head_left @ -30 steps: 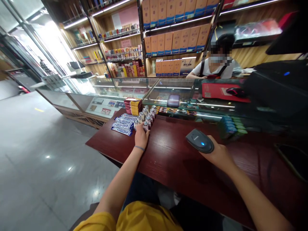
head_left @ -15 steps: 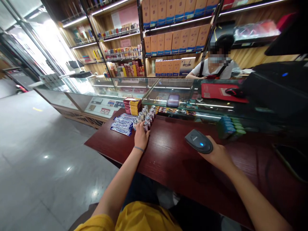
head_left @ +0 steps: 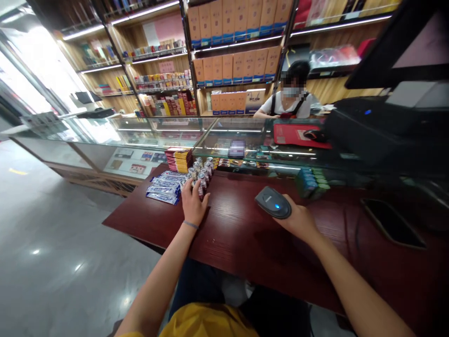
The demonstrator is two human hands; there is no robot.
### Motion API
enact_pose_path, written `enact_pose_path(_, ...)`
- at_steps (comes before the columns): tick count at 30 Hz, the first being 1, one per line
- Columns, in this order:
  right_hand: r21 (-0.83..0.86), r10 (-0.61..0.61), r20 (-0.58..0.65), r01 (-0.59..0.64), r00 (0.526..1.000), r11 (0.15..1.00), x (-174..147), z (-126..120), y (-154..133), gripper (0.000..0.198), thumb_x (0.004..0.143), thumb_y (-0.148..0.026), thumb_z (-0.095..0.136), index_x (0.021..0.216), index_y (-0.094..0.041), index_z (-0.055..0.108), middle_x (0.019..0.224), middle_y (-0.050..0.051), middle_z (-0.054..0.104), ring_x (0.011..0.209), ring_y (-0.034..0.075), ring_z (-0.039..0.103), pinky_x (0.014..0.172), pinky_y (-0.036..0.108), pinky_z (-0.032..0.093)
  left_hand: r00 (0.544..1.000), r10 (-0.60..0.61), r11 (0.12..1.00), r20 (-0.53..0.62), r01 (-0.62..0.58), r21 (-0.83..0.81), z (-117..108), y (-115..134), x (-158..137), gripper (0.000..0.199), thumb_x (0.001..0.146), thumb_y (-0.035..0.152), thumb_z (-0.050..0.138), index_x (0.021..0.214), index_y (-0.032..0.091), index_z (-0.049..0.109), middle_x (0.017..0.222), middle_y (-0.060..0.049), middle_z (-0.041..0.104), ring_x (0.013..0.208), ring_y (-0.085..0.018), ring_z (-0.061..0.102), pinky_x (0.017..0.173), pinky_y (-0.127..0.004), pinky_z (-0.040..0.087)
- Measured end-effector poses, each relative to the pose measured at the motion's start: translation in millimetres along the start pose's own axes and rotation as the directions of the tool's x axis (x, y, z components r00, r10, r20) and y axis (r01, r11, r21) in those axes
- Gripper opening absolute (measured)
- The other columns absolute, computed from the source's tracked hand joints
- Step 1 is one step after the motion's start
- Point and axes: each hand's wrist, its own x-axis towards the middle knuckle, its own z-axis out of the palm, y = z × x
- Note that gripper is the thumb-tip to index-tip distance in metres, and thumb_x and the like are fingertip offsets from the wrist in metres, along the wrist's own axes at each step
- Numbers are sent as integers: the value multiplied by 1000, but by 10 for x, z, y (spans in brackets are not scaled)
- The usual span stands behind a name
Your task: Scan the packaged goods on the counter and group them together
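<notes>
My left hand (head_left: 193, 205) is at the near end of a cluster of small bottles or jars with silvery tops (head_left: 202, 176). Its fingers are apart, with the thumb out to the side, and the fingertips reach the front ones; whether they touch is hard to see. In my right hand (head_left: 299, 219) is a dark barcode scanner (head_left: 272, 202) with a blue light, held above the table and pointing left. Blue and white sachets (head_left: 164, 186) lie left of the bottles. Behind these stands a stack of red and yellow packets (head_left: 178, 159).
Green and blue boxes (head_left: 312, 182) stand at the back of the dark red table (head_left: 228, 234). A phone (head_left: 393, 223) lies at the right. Beyond are a glass display counter (head_left: 157, 124), a dark machine (head_left: 372, 126) and a seated person in a mask (head_left: 291, 100).
The view has swung right, so everything sits further left, and the whole phone now shows. My left fingers have spread slightly at the bottles. The scanner stays in my right hand.
</notes>
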Motion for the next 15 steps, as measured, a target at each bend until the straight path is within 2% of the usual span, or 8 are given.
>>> enact_pose_path(4,16,56,-56,-55,997,998,40,-70,68,40,73,-40,72,110,-29,63,84,5,80,83,34,78,64,34,55,997,67,997,25,-66,-36,54,131,39,58,91,43,70,143,23,55,155,-19,44,151,-39,33,124,-60,26)
enact_pose_path(9,109,174,-170,-157,970,982,107,-278,275,49,75,-41,70,120,-24,62,99,11,80,97,36,77,77,40,59,972,213,971,101,-199,-131,267,452,168,67,92,43,70,152,26,47,163,-16,37,156,-40,23,126,-62,23)
enact_pose_path(12,171,242,-255,-203,936,964,121,-453,418,55,75,-40,72,126,-23,62,103,12,80,103,35,76,83,42,58,962,256,945,97,-228,-235,467,701,231,66,94,40,67,155,26,43,160,-16,41,154,-37,29,125,-60,26)
enact_pose_path(15,200,297,-298,-245,907,949,110,-656,549,52,77,-42,72,124,-22,64,100,11,80,100,34,76,80,40,58,963,258,911,75,-217,-349,725,979,252,61,97,36,63,154,24,43,150,-17,50,144,-32,44,121,-54,36)
